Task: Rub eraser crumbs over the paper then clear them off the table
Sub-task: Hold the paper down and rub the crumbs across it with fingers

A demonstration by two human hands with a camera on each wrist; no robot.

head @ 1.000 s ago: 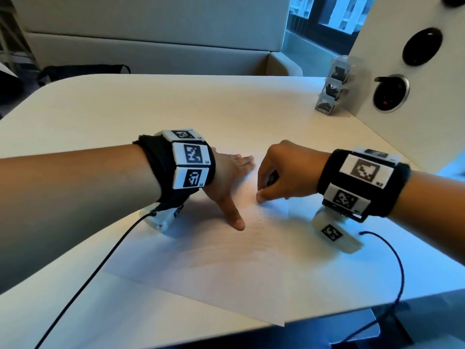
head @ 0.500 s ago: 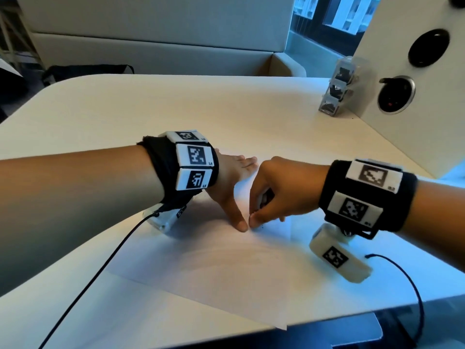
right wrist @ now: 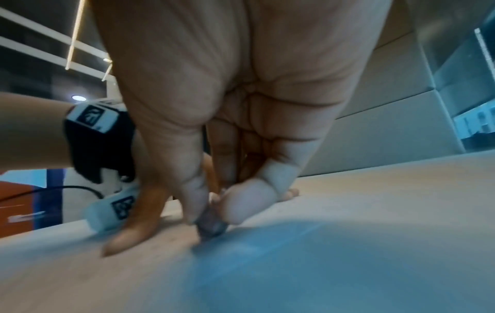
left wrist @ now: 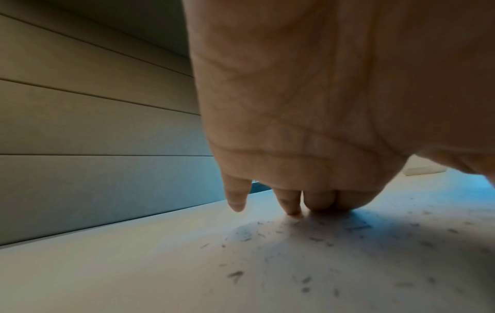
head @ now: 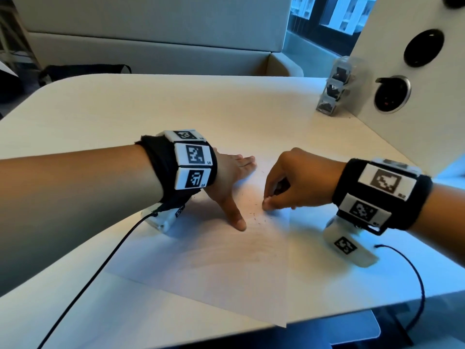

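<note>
Everywhere pale table [head: 151, 109], upholstered bench [head: 156, 41] behind.

Crumbs [head: 254, 215] lie on the paper [head: 226, 268] (between both hands) atop the table [head: 151, 107].

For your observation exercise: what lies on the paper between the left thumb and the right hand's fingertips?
Dark eraser crumbs lie scattered on the paper between the left hand and the right hand; the head view shows this.
</note>
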